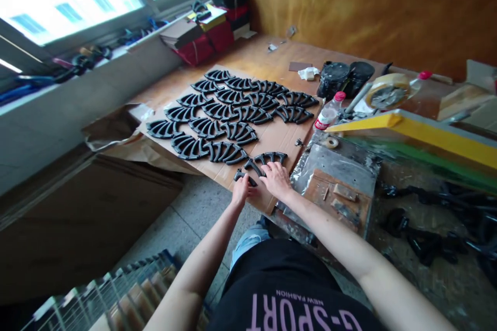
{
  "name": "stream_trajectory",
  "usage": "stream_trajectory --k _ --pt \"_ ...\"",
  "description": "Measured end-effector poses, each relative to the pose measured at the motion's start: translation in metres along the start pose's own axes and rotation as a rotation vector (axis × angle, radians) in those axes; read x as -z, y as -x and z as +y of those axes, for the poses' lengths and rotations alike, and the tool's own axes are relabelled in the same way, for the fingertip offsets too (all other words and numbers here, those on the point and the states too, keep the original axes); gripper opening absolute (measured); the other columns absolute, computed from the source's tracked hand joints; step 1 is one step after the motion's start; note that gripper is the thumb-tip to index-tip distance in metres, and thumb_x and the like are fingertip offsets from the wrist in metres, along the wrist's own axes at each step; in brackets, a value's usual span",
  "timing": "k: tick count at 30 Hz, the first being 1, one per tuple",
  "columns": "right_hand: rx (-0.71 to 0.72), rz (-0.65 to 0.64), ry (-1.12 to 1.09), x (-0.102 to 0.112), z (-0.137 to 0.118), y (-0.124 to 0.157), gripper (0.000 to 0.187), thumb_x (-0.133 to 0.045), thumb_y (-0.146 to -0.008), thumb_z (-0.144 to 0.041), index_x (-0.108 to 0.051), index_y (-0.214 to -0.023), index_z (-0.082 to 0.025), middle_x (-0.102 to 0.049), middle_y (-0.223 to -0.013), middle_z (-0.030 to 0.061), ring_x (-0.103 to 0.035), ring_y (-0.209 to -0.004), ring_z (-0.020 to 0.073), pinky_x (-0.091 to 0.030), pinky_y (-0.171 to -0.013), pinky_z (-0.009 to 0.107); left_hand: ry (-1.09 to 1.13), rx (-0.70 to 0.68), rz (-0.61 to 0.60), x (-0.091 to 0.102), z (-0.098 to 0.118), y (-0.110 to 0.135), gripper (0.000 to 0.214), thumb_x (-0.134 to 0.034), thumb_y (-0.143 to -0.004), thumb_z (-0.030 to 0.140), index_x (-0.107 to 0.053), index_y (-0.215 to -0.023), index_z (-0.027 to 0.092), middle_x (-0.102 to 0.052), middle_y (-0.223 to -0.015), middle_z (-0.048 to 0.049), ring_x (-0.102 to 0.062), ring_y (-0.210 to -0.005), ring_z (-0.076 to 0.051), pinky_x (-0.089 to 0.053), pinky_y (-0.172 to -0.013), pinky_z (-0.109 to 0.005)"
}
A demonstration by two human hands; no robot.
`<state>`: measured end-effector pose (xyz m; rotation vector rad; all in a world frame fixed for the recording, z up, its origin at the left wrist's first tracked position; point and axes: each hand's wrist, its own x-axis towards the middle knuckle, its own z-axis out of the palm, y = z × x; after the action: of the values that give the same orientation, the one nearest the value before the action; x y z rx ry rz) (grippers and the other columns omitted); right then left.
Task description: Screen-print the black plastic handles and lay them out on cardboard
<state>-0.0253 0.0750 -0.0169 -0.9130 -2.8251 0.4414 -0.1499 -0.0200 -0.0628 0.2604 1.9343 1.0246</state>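
Note:
Near the front corner of a cardboard sheet (229, 173), my left hand (241, 190) grips a short black curved part (250, 181) between thumb and fingers. My right hand (276, 178) reaches over a small group of similar glossy black parts (254, 166), with its fingertips on or close to them. Its fingers are bent, and what they hold, if anything, is hidden. Beyond both hands, many such parts lie overlapping in fan-shaped rows (227, 151) across the cardboard.
To the right stand a red-capped bottle (329, 114), dark pots (334, 78), a tape roll (388, 90) and a yellow-edged board (427, 137). More black parts (423, 240) lie at far right. Stacked boxes (202, 41) sit by the window; a wire rack (104, 295) stands lower left.

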Motion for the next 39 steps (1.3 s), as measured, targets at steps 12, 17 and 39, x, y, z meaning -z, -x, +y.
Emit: stream_trajectory --k 12,17,39 --pt "-0.296 -0.302 0.055 -0.03 -0.012 -0.047 0.056 -0.053 -0.083 -0.063 -0.057 -0.123 -0.025 -0.045 -0.132 0.0141 -0.036 -0.121 0.0378 -0.037 -0.092 0.057 -0.291 0.014 -0.154 0.005 0.002 -0.046 0.066 -0.021 -0.096 0.052 -0.06 -0.055 0.018 -0.063 -0.051 -0.0106 -0.061 -0.045 -0.02 -0.052 -0.059 -0.032" --pt "-0.316 -0.334 0.109 -0.031 -0.016 -0.057 0.053 -0.053 -0.082 -0.063 -0.059 -0.119 -0.025 -0.047 -0.129 0.0143 -0.037 -0.119 0.0387 -0.036 -0.09 0.056 -0.261 -0.014 -0.121 0.002 0.0 -0.038 0.059 -0.022 -0.096 0.054 -0.061 -0.069 0.018 -0.066 -0.056 -0.0095 -0.063 -0.048 -0.02 -0.053 -0.065 -0.034" --pt "-0.832 -0.085 -0.066 0.01 0.064 -0.176 0.06 -0.052 -0.082 -0.064 -0.056 -0.125 -0.022 -0.045 -0.136 0.0148 -0.036 -0.125 0.0405 -0.036 -0.095 0.057 -0.075 -0.178 -0.207 -0.051 0.148 -0.132 0.042 -0.038 -0.093 0.054 -0.059 -0.087 0.018 -0.067 -0.073 -0.0062 -0.064 -0.06 -0.017 -0.05 -0.051 -0.025"
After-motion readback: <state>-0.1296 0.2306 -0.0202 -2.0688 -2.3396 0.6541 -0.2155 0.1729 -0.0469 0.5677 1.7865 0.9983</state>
